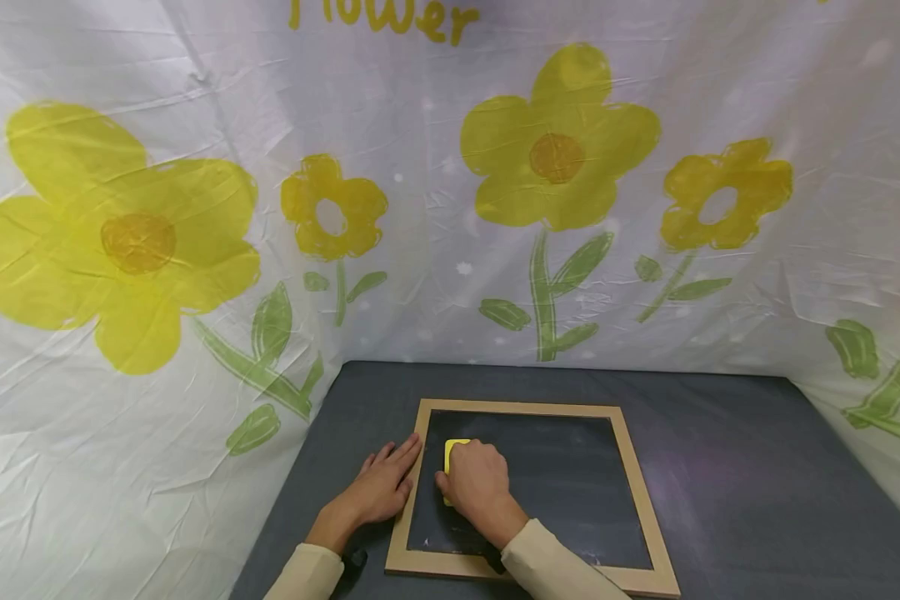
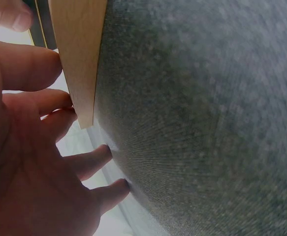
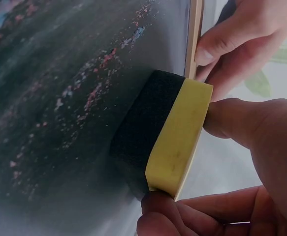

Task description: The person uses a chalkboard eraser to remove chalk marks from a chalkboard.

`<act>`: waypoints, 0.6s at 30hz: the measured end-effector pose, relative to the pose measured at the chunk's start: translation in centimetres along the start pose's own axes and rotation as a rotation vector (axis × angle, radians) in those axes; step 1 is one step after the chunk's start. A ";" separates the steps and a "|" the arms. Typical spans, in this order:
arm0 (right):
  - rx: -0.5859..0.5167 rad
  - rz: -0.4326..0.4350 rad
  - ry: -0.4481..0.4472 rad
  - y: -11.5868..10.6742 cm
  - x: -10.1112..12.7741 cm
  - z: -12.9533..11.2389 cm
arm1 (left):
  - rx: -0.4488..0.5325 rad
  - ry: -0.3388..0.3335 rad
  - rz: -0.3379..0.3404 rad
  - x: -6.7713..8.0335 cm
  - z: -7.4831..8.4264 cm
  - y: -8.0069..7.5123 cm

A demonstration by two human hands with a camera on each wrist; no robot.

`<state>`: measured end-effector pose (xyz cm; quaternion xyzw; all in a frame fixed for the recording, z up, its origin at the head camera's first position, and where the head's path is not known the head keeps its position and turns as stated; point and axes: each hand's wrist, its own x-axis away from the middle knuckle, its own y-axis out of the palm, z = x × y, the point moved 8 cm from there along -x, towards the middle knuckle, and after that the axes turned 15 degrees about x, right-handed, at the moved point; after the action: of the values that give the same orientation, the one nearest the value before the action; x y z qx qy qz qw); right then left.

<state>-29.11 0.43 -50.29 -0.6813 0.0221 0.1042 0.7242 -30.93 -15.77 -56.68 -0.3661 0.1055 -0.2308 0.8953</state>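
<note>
A dark grey fabric-covered worktop (image 1: 742, 467) stands against a white cloth backdrop printed with large yellow flowers (image 1: 555, 150) and green stems. A rectangular chalkboard with a light wooden frame (image 1: 637, 492) lies flat on it; the black slate shows smeared chalk residue, with red and blue flecks in the right wrist view. The right hand (image 1: 474, 482) holds a block eraser with a yellow foam back and black felt face (image 3: 168, 135), its grip closed around it, felt pressed to the slate near the left frame edge. The left hand (image 1: 382, 483) rests flat, fingers extended, against that frame edge.
</note>
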 end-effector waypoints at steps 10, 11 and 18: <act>-0.008 -0.005 -0.002 -0.1 -0.1 -0.5 | -0.008 -0.049 -0.005 0.1 0.6 0.0; -0.009 -0.005 -0.003 -0.2 -0.1 -0.5 | -0.007 -0.036 -0.009 0.2 0.8 -0.1; -0.042 -0.018 0.008 -0.1 0.0 -0.2 | 0.014 0.003 0.002 0.3 0.5 -0.1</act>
<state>-29.09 0.20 -50.18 -0.6969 0.0166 0.0955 0.7106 -30.52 -15.64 -56.28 -0.3593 0.1056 -0.2313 0.8979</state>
